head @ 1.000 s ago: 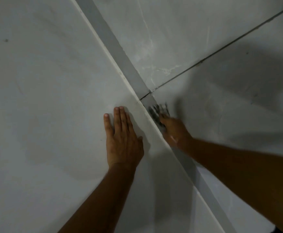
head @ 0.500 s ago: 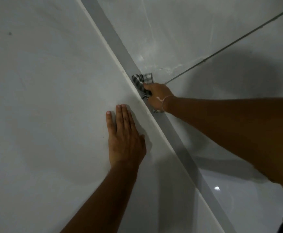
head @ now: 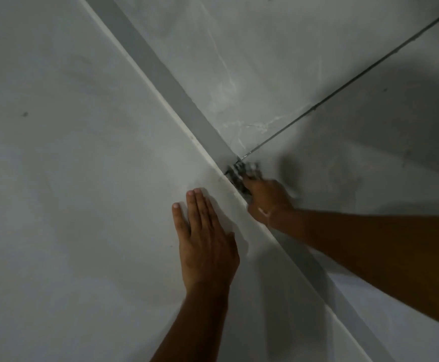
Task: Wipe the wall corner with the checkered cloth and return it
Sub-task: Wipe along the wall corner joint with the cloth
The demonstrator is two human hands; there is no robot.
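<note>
A single head-worn camera looks down, close, along the wall corner (head: pixel 208 129) (view tilted diagonally).

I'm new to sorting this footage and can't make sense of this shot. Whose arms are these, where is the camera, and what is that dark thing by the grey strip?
There is no machine here. The camera sits on a person's head and looks forward and down, so the two bare arms coming in from the bottom and right are that person's own. The left hand lies flat and open against the pale wall, seemingly for support. The right hand is closed around a checkered cloth, pressing it into the corner where a grey strip runs between the two surfaces. The cloth and right hand are blurred, which suggests a wiping motion. A thin dark joint line meets the strip right by the cloth.
</note>
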